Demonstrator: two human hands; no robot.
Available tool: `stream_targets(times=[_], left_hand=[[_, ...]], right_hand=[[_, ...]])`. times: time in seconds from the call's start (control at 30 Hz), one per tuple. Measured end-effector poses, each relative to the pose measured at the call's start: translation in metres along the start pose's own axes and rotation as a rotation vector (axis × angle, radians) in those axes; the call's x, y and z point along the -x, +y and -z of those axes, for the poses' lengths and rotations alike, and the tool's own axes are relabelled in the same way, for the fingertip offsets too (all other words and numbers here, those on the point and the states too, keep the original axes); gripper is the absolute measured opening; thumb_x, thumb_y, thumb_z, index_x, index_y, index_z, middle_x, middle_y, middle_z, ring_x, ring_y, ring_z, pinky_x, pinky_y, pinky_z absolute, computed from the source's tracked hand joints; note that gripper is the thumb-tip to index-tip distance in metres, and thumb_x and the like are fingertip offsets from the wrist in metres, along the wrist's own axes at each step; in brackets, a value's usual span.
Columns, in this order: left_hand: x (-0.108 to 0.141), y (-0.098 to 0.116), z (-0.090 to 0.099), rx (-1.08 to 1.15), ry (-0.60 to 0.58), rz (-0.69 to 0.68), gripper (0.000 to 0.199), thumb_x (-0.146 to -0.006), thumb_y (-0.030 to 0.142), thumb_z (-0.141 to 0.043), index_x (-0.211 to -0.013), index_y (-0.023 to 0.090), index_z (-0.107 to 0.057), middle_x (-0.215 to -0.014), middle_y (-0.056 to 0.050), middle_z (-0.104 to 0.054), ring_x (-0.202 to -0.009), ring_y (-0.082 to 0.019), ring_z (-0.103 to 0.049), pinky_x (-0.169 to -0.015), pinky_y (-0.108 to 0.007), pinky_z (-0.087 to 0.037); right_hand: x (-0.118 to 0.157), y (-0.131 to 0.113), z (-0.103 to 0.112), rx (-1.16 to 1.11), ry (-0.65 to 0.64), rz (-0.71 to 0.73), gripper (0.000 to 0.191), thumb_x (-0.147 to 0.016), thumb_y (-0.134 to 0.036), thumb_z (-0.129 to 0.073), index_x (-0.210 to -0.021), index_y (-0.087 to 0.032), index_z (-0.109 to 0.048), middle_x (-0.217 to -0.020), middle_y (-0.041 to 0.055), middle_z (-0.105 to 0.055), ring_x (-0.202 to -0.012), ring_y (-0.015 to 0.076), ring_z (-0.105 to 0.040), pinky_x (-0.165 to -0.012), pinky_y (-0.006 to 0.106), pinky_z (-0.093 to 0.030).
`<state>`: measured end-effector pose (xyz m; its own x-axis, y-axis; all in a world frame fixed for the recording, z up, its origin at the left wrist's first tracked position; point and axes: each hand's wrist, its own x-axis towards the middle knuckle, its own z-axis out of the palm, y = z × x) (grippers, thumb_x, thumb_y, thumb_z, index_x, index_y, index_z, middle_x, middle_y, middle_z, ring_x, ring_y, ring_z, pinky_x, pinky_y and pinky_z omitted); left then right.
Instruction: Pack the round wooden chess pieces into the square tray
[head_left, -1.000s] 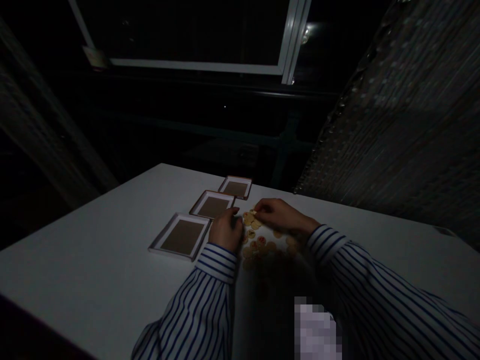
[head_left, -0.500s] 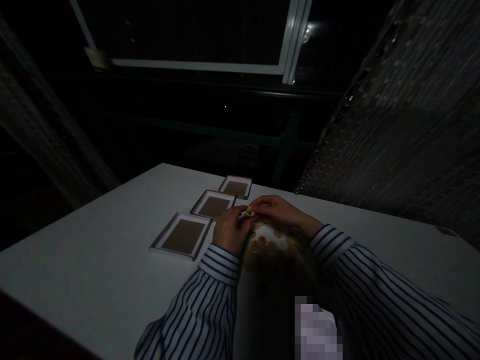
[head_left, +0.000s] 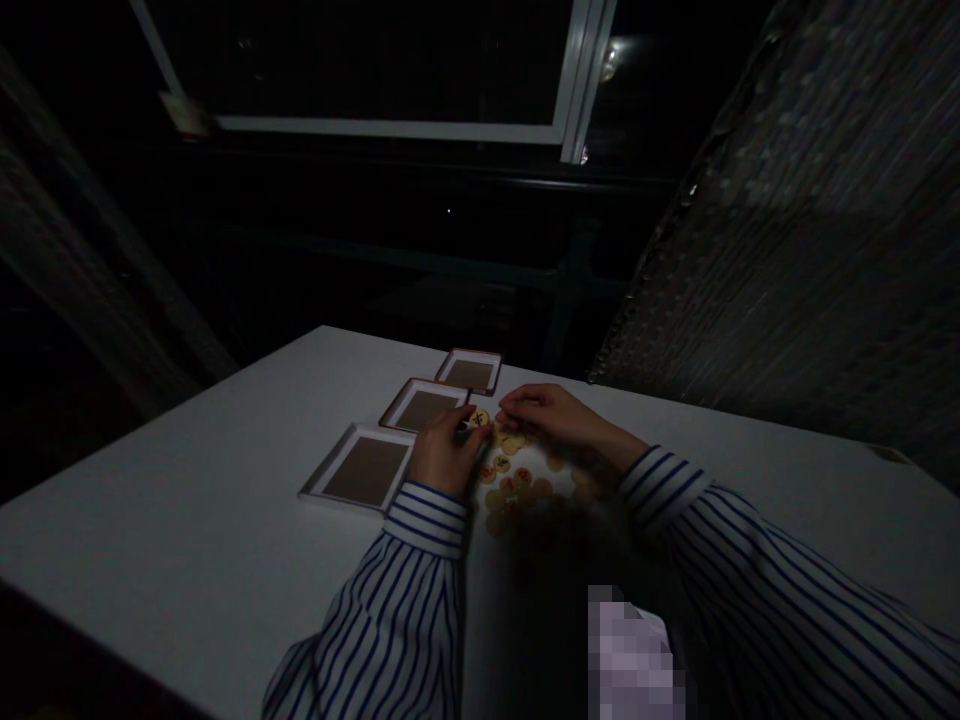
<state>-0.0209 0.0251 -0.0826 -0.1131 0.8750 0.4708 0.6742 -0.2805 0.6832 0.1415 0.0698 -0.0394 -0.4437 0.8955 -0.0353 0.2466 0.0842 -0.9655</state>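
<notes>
Grasps round, wood-toned, black-marked disc (head_left: pixel 479 418) by its edge in bare left hand (head_left: pixel 442 453), over flat white worktop (head_left: pixel 210 520), apparently keeping it readable. Holds bare right hand (head_left: pixel 556 411) just beside; cannot tell its grip state.

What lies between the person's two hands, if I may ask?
In the head view, a xiangqi piece with a black character, held by the left hand, lies between it and the right hand; more xiangqi pieces lie there on the table.

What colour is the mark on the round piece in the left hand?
Black, on the yellowish round piece; head view shows it best.
</notes>
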Motion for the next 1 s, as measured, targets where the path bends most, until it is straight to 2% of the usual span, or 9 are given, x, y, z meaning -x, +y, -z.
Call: stream_targets(times=[0.07,0.17,0.33,0.53,0.67,0.83,1.0], left_hand=[[-0.002,-0.006,0.0,-0.017,-0.01,0.038,0.031,-0.074,0.033,-0.057,-0.1,0.015,-0.061,-0.093,-0.006,-0.064,-0.083,-0.016,-0.059,-0.077,-0.028,-0.046],[-0.003,-0.015,-0.002,-0.107,-0.056,0.05,0.033,-0.075,0.034,-0.055,-0.101,0.015,-0.061,-0.097,-0.007,-0.064,-0.086,-0.017,-0.059,-0.078,-0.028,-0.046],[-0.002,-0.018,-0.003,-0.322,-0.182,0.038,0.032,-0.077,0.031,-0.049,-0.102,0.015,-0.062,-0.101,-0.01,-0.063,-0.089,-0.019,-0.058,-0.079,-0.029,-0.043],[0.0,-0.008,0.0,-0.484,-0.271,0.008,0.032,-0.076,0.031,-0.051,-0.105,0.021,-0.062,-0.099,-0.008,-0.066,-0.095,-0.023,-0.056,-0.081,-0.033,-0.041],[-0.001,-0.004,0.0,-0.543,-0.333,-0.013,0.022,-0.076,0.031,-0.052,-0.091,0.027,-0.067,-0.091,-0.005,-0.068,-0.091,-0.024,-0.058,-0.078,-0.033,-0.041],[-0.001,-0.001,0.001,-0.606,-0.365,-0.069,0.022,-0.079,0.032,-0.047,-0.081,0.026,-0.069,-0.085,-0.005,-0.069,-0.087,-0.024,-0.059,-0.074,-0.033,-0.041],[0.001,0.001,0.001,-0.649,-0.383,-0.069,0.023,-0.079,0.032,-0.048,-0.08,0.026,-0.069,-0.082,-0.006,-0.069,-0.085,-0.023,-0.059,-0.072,-0.032,-0.041]], right_hand=[[0.0,0.002,0.004,0.076,0.064,-0.004,0.015,-0.076,-0.027,-0.053,-0.08,-0.013,-0.059,-0.083,0.0064,-0.065,-0.067,0.0103,-0.057,-0.062,0.022,-0.044],[0.0,0.011,0.011,0.306,0.112,0.078,0.017,-0.075,-0.027,-0.052,-0.081,-0.014,-0.06,-0.078,0.0051,-0.065,-0.07,0.0127,-0.058,-0.061,0.022,-0.044],[0.002,0.022,0.017,0.601,0.135,0.164,0.021,-0.077,-0.027,-0.047,-0.086,-0.016,-0.062,-0.079,0.0027,-0.065,-0.071,0.0129,-0.057,-0.061,0.022,-0.042],[0.005,0.019,0.014,0.707,0.113,0.189,0.02,-0.076,-0.022,-0.046,-0.087,-0.016,-0.063,-0.08,0.0026,-0.065,-0.071,0.0128,-0.057,-0.061,0.022,-0.04],[0.007,0.018,0.013,0.802,0.088,0.208,0.021,-0.074,-0.02,-0.047,-0.087,-0.017,-0.063,-0.081,0.0022,-0.065,-0.072,0.0128,-0.056,-0.061,0.021,-0.038],[0.008,0.017,0.009,0.955,0.074,0.199,0.021,-0.077,-0.023,-0.046,-0.087,-0.02,-0.063,-0.082,0.0012,-0.065,-0.07,0.0123,-0.055,-0.06,0.022,-0.034],[0.004,0.017,0.004,1.072,0.03,0.181,0.022,-0.08,-0.025,-0.044,-0.09,-0.019,-0.062,-0.087,0.0046,-0.065,-0.075,0.0138,-0.056,-0.065,0.023,-0.034]])
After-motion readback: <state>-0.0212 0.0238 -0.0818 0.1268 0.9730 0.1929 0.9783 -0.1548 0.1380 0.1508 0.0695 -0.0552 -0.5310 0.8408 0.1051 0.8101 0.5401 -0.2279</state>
